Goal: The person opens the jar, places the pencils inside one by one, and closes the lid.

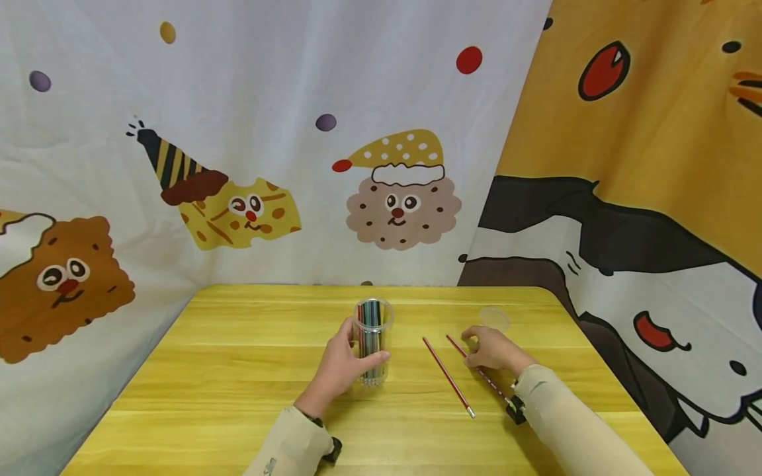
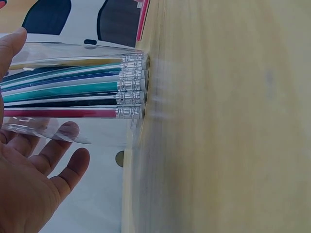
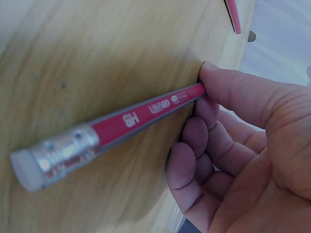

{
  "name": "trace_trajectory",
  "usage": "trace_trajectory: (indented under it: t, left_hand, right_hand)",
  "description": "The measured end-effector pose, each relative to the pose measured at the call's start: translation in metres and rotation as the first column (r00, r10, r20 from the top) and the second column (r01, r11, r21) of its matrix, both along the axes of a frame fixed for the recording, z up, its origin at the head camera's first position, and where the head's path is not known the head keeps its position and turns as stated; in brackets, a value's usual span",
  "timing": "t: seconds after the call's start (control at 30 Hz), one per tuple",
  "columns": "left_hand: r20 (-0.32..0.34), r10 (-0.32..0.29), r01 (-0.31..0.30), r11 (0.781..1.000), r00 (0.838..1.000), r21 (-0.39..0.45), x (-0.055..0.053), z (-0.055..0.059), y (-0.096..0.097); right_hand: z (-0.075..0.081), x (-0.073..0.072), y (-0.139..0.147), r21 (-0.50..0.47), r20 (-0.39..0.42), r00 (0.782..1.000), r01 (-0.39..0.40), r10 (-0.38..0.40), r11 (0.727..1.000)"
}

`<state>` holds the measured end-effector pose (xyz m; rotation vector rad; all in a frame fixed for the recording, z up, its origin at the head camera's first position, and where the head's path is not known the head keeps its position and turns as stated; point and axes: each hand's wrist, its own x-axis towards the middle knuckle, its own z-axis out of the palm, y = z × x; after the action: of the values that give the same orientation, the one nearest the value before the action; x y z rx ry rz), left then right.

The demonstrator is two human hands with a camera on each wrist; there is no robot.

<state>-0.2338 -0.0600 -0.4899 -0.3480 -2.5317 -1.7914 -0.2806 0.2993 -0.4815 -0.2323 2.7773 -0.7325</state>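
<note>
My left hand [image 1: 340,367] grips a clear plastic tube [image 1: 391,317] standing upright on the table. Inside it are several pencils [image 2: 73,91] in red, teal, blue and black, eraser ends down, their silver ferrules near the table in the left wrist view. On the right, my right hand [image 1: 494,348] pinches a red pencil [image 3: 146,110] between thumb and fingers. Its white eraser and silver ferrule point toward the camera; the far end is hidden by the hand. Between the hands, a second red pencil [image 1: 449,378] lies slantwise on the table, eraser end nearest me.
A clear round lid [image 1: 495,319] lies just beyond my right hand. The yellow wood-grain table [image 1: 238,396] ends at a back edge, against a cartoon-printed curtain [image 1: 268,86]. Dark camera mounts [image 1: 515,410] sit at both wrists.
</note>
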Motion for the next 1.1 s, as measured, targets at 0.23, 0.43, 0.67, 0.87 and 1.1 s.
trace_trajectory:
  t: [0.23, 0.43, 0.67, 0.87, 1.1]
  left_hand:
    - [0.003, 0.008, -0.008, 1.0, 1.0, -0.011, -0.001, 0.0, 0.001]
    - [0.004, 0.005, -0.005, 1.0, 1.0, -0.012, -0.001, -0.001, 0.001]
    - [0.006, 0.009, -0.009, 1.0, 1.0, -0.011, -0.001, 0.0, 0.0]
    - [-0.001, -0.002, 0.002, 1.0, 1.0, -0.021, -0.001, -0.003, 0.0]
    - [-0.003, -0.014, 0.014, 1.0, 1.0, -0.015, -0.001, -0.003, -0.001]
  right_hand:
    - [0.002, 0.001, -0.001, -0.023, 0.011, 1.0, 0.004, -0.003, 1.0]
    - [0.001, 0.001, -0.001, -0.032, 0.019, 1.0, 0.014, -0.013, 0.999]
    - [-0.001, -0.001, 0.002, -0.038, 0.002, 1.0, -0.01, 0.01, 0.999]
    - [-0.004, 0.003, 0.009, -0.122, 0.02, 1.0, -0.018, 0.021, 0.992]
    - [0.013, 0.001, 0.014, -0.31, 0.016, 0.996, -0.078, 0.088, 0.947]
